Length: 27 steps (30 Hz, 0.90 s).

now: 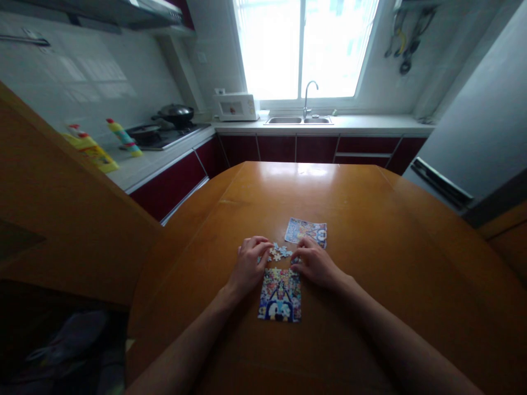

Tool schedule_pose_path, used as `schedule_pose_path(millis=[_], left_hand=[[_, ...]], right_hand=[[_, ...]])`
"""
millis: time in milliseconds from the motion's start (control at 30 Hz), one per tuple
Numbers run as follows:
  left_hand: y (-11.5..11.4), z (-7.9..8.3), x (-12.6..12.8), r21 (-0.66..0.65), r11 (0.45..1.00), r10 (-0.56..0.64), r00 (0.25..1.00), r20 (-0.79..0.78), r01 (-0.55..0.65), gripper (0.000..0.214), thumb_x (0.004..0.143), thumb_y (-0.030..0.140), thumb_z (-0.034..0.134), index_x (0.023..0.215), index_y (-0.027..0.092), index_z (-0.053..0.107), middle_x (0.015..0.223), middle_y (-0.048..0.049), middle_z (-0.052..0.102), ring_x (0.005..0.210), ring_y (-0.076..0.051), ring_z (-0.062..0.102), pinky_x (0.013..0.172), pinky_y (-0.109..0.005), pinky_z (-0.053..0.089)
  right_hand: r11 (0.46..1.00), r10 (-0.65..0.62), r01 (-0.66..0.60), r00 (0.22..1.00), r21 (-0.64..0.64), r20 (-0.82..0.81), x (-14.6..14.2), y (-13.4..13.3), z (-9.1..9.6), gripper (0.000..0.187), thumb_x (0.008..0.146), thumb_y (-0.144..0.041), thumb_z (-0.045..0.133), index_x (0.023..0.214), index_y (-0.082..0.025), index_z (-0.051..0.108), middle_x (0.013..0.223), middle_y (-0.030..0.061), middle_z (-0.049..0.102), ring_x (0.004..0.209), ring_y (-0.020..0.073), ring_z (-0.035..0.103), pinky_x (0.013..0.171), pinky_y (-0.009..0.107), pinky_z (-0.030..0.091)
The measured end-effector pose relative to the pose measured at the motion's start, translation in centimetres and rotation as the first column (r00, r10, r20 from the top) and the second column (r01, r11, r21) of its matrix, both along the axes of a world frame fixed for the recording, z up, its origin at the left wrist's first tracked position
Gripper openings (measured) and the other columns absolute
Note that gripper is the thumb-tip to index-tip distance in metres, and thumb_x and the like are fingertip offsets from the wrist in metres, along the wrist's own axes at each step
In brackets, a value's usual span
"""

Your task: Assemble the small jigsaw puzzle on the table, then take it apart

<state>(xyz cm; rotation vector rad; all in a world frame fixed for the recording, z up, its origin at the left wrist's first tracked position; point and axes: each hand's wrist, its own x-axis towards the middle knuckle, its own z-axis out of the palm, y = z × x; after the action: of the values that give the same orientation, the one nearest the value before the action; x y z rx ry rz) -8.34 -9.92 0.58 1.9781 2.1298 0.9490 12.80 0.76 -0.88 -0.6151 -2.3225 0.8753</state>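
A partly assembled jigsaw puzzle lies flat on the table, showing a blue cartoon dog's face and an uneven top edge. Just beyond it is a small heap of loose puzzle pieces, several of them pale-backed. My left hand rests at the heap's left side, fingers bent and thumb apart from them, with pieces at the fingertips. On the heap's right, my right hand has thumb and fingers curled around a small bluish puzzle piece. Its knuckles partly cover the lower edge of a printed picture sheet.
The wooden table has rounded sides. Behind it run a counter with a sink, a white microwave and a stove with a lidded wok. Yellow bottles stand at left; a fridge is at right.
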Motion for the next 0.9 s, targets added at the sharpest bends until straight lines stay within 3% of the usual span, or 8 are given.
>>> schedule_pose_path(millis=[133,267,433,600,733,900], left_hand=[[0.0,0.1,0.2,0.040,0.998,-0.055,0.997,0.046,0.053,0.018,0.096,0.025,0.056,0.105,0.024,0.071,0.111,-0.0055,0.066,0.110,-0.024,0.055,0.099,-0.040,0.043],[0.0,0.0,0.4,0.039,0.990,-0.141,0.988,0.070,0.138,0.015,0.095,0.025,0.059,0.105,0.023,0.071,0.108,-0.0056,0.068,0.107,-0.023,0.057,0.097,-0.040,0.043],[-0.2,-0.2,0.8,-0.035,0.974,-0.226,0.974,-0.016,0.226,0.020,0.097,0.027,0.057,0.109,0.027,0.073,0.115,-0.0056,0.067,0.112,-0.025,0.053,0.099,-0.042,0.040],[-0.5,-0.3,0.9,-0.101,0.968,-0.236,0.969,-0.078,0.228,0.023,0.098,0.030,0.055,0.111,0.031,0.074,0.128,-0.0051,0.060,0.121,-0.028,0.045,0.105,-0.048,0.035],[-0.3,-0.1,0.7,-0.026,0.989,-0.147,0.989,-0.005,0.147,0.022,0.098,0.029,0.053,0.103,0.026,0.075,0.119,-0.0059,0.063,0.117,-0.026,0.049,0.102,-0.043,0.039],[0.0,0.2,0.3,0.052,0.997,-0.054,0.997,0.050,0.051,0.024,0.099,0.028,0.051,0.098,0.023,0.074,0.109,-0.0057,0.065,0.109,-0.023,0.053,0.099,-0.040,0.042]], right_hand=[[0.997,-0.054,0.050,0.996,-0.062,-0.068,-0.4,0.0,-0.4,0.010,0.077,-0.013,0.073,0.074,-0.020,0.066,0.081,0.0011,0.062,0.082,0.0183,0.057,0.079,0.032,0.047],[0.979,-0.179,0.166,0.978,-0.121,-0.111,-1.2,0.3,-1.2,0.008,0.087,-0.019,0.060,0.080,-0.018,0.064,0.071,0.0004,0.063,0.063,0.0147,0.056,0.061,0.026,0.046],[0.967,-0.249,0.241,0.963,-0.089,-0.099,-0.5,0.8,-1.2,0.018,0.091,-0.021,0.052,0.083,-0.018,0.068,0.076,0.0041,0.067,0.070,0.0179,0.060,0.067,0.030,0.048],[0.976,-0.215,0.215,0.976,0.038,-0.019,0.5,0.6,-0.2,0.012,0.085,-0.017,0.063,0.076,-0.021,0.070,0.090,0.0072,0.064,0.091,0.0231,0.057,0.084,0.037,0.047],[0.972,-0.195,0.178,0.975,0.152,0.106,0.3,0.1,0.0,0.004,0.083,-0.019,0.070,0.087,-0.021,0.071,0.103,0.0094,0.062,0.103,0.0266,0.052,0.091,0.042,0.045],[0.979,-0.175,0.161,0.979,0.128,0.106,-0.3,-0.1,-0.4,0.014,0.078,-0.010,0.072,0.085,-0.020,0.065,0.098,0.0077,0.062,0.101,0.0254,0.052,0.090,0.039,0.045]])
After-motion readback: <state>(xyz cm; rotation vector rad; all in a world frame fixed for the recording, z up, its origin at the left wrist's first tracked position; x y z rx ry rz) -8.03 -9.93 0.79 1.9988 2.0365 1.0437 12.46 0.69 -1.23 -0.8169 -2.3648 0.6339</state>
